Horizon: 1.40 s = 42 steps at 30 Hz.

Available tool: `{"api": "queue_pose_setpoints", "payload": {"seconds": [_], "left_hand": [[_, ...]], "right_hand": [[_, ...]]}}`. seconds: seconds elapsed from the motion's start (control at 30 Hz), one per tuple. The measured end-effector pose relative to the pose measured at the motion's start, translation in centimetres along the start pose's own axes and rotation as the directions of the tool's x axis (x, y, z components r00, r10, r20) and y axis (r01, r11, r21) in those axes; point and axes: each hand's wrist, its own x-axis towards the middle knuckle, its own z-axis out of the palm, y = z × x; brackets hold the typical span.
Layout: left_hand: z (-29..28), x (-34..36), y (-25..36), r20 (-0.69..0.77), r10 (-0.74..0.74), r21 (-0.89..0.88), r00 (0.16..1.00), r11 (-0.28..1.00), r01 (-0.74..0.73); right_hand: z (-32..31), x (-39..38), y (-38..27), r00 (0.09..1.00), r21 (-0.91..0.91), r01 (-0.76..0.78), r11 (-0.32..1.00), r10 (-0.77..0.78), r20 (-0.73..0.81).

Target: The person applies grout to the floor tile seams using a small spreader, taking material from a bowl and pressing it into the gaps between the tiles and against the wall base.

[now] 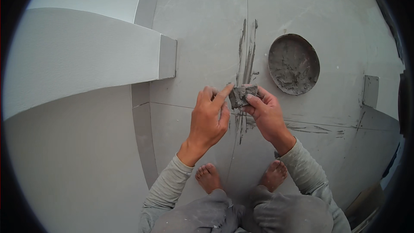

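My right hand (266, 114) pinches a small flat scraper (241, 96) between thumb and fingers; thick grey grout coats it. My left hand (208, 116) is beside it, index finger stretched out to the scraper's left edge, thumb apart and the other fingers bent. Nothing shows in the left hand. Below the hands, dark grout streaks (248, 62) run along the joint between floor tiles, with more smears along the crossing joint. To the right of the streaks, a round shallow pan (271, 70) holds wet grey grout (295, 62).
A white wall (95, 49) with grey skirting tiles (167, 57) juts in from the left. Another wall end with a skirting tile (370, 90) stands at the right. My bare feet (208, 177) are on the tiled floor. Dark objects lie at the far right rim.
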Motion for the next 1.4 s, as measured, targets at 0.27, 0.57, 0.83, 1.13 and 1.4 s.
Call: {"api": "queue_pose_setpoints", "payload": {"seconds": [0.27,0.57,0.83,1.13,1.4], "left_hand": [[1.3,-1.7,0.0,0.121,-0.003,-0.086,0.993,0.996,0.013],[-0.3,1.5,-1.1,0.072,-0.116,-0.292,0.991,0.947,0.132],[-0.5,10.4,-7.7,-0.058,-0.402,0.699,0.914,0.637,0.324],[-0.5,12.3,-9.9,-0.005,-0.436,0.857,0.900,0.462,0.229],[-1.5,11.9,-8.6,0.018,-0.447,0.870,0.894,0.448,0.206]], "right_hand": [[0.1,-0.8,0.0,0.997,0.030,-0.076,0.997,0.076,0.012],[-0.4,-0.2,-1.5,0.996,0.142,0.006,0.990,0.007,-0.090],[-1.1,-0.4,-1.7,0.994,0.025,0.051,0.998,-0.048,-0.093],[-1.7,-0.3,-1.6,0.996,-0.008,0.045,0.999,-0.045,-0.076],[-1.5,-0.5,-1.7,0.996,-0.022,0.065,0.998,-0.066,-0.064]]}}
